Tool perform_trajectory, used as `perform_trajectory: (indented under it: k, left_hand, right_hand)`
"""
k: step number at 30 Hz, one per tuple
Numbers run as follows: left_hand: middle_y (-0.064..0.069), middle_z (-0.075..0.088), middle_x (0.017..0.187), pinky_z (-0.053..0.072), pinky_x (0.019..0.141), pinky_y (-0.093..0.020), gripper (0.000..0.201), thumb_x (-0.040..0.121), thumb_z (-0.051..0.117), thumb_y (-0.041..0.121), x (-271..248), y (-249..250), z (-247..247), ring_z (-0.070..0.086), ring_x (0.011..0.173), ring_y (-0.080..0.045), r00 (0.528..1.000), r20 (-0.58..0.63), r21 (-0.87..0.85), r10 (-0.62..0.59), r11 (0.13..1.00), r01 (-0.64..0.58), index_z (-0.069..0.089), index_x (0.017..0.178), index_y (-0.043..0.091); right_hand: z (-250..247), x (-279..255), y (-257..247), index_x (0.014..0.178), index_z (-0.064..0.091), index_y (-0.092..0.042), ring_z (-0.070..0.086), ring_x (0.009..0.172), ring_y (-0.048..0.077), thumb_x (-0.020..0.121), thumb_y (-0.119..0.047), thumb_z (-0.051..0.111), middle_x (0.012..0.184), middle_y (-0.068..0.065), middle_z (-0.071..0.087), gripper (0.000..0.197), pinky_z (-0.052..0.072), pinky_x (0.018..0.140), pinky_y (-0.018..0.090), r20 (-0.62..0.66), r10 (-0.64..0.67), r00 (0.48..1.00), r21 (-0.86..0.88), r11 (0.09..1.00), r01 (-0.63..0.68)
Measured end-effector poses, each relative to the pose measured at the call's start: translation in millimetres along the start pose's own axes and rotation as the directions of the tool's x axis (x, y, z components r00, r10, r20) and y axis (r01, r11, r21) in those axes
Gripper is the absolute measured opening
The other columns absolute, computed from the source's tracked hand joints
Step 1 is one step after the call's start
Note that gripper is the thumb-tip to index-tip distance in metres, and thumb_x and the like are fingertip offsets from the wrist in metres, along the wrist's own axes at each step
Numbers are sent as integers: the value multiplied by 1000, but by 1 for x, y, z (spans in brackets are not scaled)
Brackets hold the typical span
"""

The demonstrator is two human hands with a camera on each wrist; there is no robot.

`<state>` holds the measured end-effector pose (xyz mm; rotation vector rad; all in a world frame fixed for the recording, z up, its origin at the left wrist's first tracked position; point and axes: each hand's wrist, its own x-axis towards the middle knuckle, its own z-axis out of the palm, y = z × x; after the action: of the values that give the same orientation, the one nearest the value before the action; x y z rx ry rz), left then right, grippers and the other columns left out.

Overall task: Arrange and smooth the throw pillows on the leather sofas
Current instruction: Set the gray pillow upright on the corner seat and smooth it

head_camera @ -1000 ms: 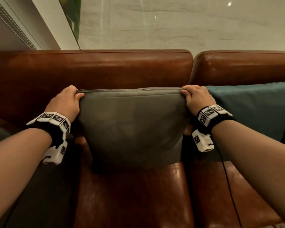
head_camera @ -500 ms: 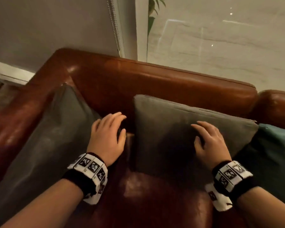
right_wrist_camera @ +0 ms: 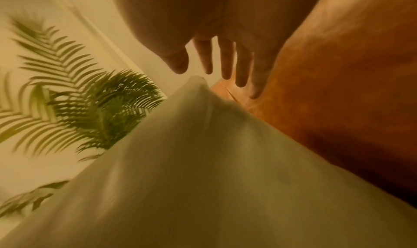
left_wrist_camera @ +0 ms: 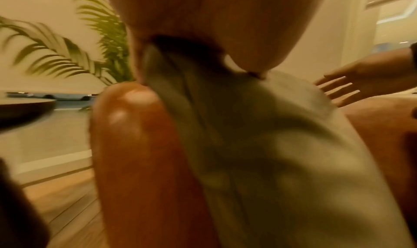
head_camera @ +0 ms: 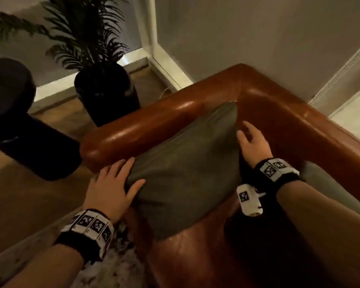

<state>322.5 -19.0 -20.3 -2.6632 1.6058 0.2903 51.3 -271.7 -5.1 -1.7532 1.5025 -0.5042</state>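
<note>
A grey throw pillow [head_camera: 185, 173] stands tilted in the corner of the brown leather sofa, leaning on the armrest [head_camera: 154, 125]. My left hand [head_camera: 129, 173] holds its near left corner, thumb on the front face and fingers behind the edge; the left wrist view shows the pillow [left_wrist_camera: 270, 144] running up into that hand [left_wrist_camera: 203, 29]. My right hand [head_camera: 247, 136] is open at the pillow's far right edge, in front of the sofa back [head_camera: 299, 125]. In the right wrist view its straight fingers [right_wrist_camera: 225, 64] reach just past the pillow's top corner [right_wrist_camera: 198, 84].
Another grey pillow [head_camera: 330, 183] lies behind my right forearm. The bare leather seat [head_camera: 195, 256] is below the pillow. Past the armrest stand a potted palm [head_camera: 106, 94] and a dark round piece of furniture [head_camera: 19, 121] on the wooden floor. A shaggy rug [head_camera: 112, 267] lies below my left wrist.
Both hands let go of the middle grey pillow's top corners and moved left. They are now on the pillow in the sofa's corner, and my view has turned left.
</note>
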Motion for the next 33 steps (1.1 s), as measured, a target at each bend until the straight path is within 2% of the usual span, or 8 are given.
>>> perform_trajectory:
  k: [4,12,16,19,22,24,28,33]
  left_hand:
    - [-1,46,138,35,105,-29,51,97,39,47,-12,-31,15,45,126,-22,990,-68,-499,-121,863,71,45,142,23]
    - [-1,60,103,43,78,-35,12,101,48,25,-5,-29,0,56,94,-21,936,-255,-590,-242,806,47,57,108,22]
    - [-9,47,137,42,99,-40,43,98,50,43,6,-39,9,49,122,-33,941,-76,-477,-331,840,258,47,135,22]
    - [-11,31,154,21,119,-52,55,97,45,41,-10,-8,10,26,144,-37,913,-312,-304,-265,938,168,37,145,17]
    - [-7,25,160,7,122,-50,59,97,38,40,-16,52,21,13,150,-33,923,-385,-140,25,986,-85,33,150,17]
    - [-3,13,165,1,122,-49,64,100,23,49,-1,81,41,4,152,-28,957,-266,-79,113,987,-138,17,156,20]
    - [0,0,166,-2,121,-53,68,98,13,61,36,79,65,-4,152,-28,977,-196,73,87,995,-74,1,157,31]
    - [0,6,166,0,123,-44,69,96,15,64,46,15,74,0,152,-27,974,-217,-19,-59,998,56,8,157,32]
  right_hand:
    - [14,50,-16,151,36,-24,43,136,28,100,-48,44,152,5,43,57,34,112,37,37,120,992,70,990,-122]
    - [16,61,-7,127,63,-19,62,111,21,94,-48,57,123,1,67,45,48,98,36,-161,-37,986,-29,999,33]
    - [26,60,-5,140,52,-19,55,124,23,94,-46,58,138,2,58,53,44,103,33,-46,32,998,-112,993,-37]
    - [35,29,-6,150,36,-19,39,139,24,96,-34,55,152,5,42,59,33,111,33,-182,-138,974,-206,974,99]
    - [71,-24,-7,148,41,-15,33,143,26,98,-28,44,152,8,41,52,22,119,37,80,-687,722,-296,675,676]
    - [104,-43,1,150,37,-15,26,147,25,100,-33,36,156,6,36,53,18,121,48,359,-741,568,-419,415,807]
    - [124,-18,3,156,21,-23,11,152,22,101,-52,24,164,1,17,62,10,121,53,510,-667,543,-603,172,779]
    - [86,76,20,156,7,-36,-2,152,15,98,-57,12,165,-8,4,62,0,121,54,252,-418,873,-699,545,463]
